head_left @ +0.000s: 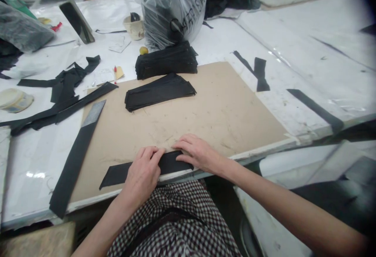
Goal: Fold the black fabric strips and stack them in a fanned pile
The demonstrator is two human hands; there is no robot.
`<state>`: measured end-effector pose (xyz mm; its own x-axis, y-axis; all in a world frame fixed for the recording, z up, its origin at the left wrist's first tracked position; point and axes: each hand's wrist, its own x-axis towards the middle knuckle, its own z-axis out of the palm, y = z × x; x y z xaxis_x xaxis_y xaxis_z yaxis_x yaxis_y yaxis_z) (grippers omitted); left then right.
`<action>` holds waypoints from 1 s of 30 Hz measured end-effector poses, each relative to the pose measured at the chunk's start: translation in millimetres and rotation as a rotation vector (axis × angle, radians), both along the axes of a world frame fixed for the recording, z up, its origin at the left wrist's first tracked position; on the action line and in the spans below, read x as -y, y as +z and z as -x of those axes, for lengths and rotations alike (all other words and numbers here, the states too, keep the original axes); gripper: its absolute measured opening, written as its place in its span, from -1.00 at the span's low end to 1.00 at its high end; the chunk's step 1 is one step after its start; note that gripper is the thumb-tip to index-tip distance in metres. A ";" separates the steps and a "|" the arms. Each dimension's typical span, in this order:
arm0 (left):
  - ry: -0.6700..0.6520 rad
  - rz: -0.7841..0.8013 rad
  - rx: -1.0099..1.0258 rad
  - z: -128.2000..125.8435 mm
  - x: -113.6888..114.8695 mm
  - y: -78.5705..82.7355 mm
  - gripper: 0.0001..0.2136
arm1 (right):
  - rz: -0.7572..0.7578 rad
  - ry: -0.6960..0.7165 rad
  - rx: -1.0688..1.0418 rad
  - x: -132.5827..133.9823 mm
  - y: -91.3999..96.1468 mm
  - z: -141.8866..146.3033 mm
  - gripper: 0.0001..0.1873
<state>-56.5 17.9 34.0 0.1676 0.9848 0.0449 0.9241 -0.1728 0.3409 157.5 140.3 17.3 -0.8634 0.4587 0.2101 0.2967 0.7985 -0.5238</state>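
A black fabric strip [172, 164] lies along the front edge of a brown cardboard sheet [229, 104]. My left hand [145, 169] is closed on the strip's middle, thumb and fingertips pressed along its far edge. At the strip's right end, my right hand [199, 153] grips it with curled fingers, the thumb on top. Part of the strip is hidden under both hands. Farther back on the cardboard sits a fanned stack of black fabric pieces [158, 94], with a thicker black stack [166, 62] behind it.
At the cardboard's left edge lies a long black strip with a grey end [75, 163]. Black scraps [66, 83], a tub [16, 99], a cup [134, 28] and a propped phone [76, 22] are on the white table. A filled plastic bag [173, 10] stands behind.
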 end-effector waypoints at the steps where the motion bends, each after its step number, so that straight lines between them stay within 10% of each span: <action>1: 0.002 0.001 0.024 -1.0 -2.3 0.8 -0.62 | 0.019 0.004 0.013 -1.6 0.8 0.9 -0.70; 22: -0.148 -0.245 -0.219 -8.6 13.2 -12.5 -0.63 | -0.362 -0.025 0.196 43.6 11.1 -4.7 -0.56; 30: -0.051 -0.223 -0.258 56.2 48.9 -9.3 -0.63 | -0.362 -0.069 0.210 46.5 11.6 -5.6 -0.55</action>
